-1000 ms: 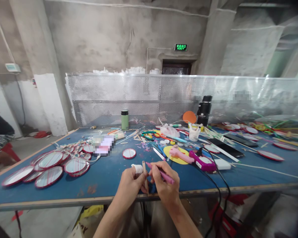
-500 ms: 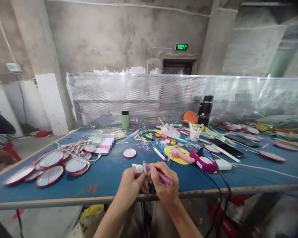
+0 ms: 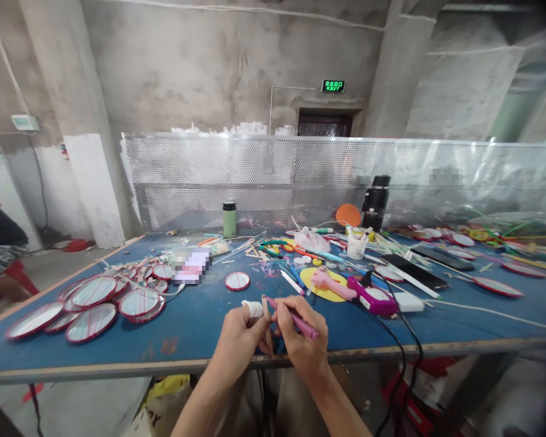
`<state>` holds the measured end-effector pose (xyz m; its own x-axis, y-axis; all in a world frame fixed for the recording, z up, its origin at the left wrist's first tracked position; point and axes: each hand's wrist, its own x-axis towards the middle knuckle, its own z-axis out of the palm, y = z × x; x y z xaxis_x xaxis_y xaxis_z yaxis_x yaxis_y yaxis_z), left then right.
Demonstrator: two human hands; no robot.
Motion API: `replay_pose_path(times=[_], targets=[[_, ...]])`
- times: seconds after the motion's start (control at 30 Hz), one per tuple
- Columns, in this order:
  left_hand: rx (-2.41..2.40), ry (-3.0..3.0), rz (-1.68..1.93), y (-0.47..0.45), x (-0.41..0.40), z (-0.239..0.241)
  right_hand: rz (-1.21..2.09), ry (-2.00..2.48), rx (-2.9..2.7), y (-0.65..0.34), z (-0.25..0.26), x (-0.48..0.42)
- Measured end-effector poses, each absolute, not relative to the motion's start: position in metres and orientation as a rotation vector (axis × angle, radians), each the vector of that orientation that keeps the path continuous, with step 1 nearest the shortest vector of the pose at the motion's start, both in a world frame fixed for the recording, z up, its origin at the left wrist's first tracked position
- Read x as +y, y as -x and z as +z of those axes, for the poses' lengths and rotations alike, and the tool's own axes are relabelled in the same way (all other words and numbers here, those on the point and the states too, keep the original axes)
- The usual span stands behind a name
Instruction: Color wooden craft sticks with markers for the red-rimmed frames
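My left hand (image 3: pixel 240 334) is closed on a thin flat wooden stick (image 3: pixel 268 325), held upright near the table's front edge. A white wrap (image 3: pixel 254 309) covers one of its fingers. My right hand (image 3: pixel 304 332) grips a pink marker pen (image 3: pixel 304 325), whose tip meets the upper part of the stick. Just beyond the hands, a small round mirror-like disc with a red rim (image 3: pixel 237 281) lies flat on the blue table (image 3: pixel 200 325). The fingers hide the lower part of the stick in places.
Red-rimmed discs (image 3: pixel 93 292) are piled at the left beside a phone (image 3: pixel 192 266). To the right lie a pink glue gun (image 3: pixel 332 284), a yellow disc (image 3: pixel 309 278), a purple device (image 3: pixel 374 300) and black cables (image 3: pixel 403 346). A green bottle (image 3: pixel 230 220) and black flask (image 3: pixel 377 203) stand behind.
Hardly anything differs. Both hands keep their place, and the pink marker's rear end has shifted very slightly to the right.
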<state>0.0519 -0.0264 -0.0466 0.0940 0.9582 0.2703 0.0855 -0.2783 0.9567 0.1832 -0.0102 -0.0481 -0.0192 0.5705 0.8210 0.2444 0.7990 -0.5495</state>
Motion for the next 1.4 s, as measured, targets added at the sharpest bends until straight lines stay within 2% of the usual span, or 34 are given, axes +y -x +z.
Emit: replay_pose_path(times=[1.4], targets=[[1.096, -1.573, 1.289, -0.0532, -0.0266, -0.0463, 0.253, 0.636, -1.613, -0.1814, -0.0446, -0.0115]])
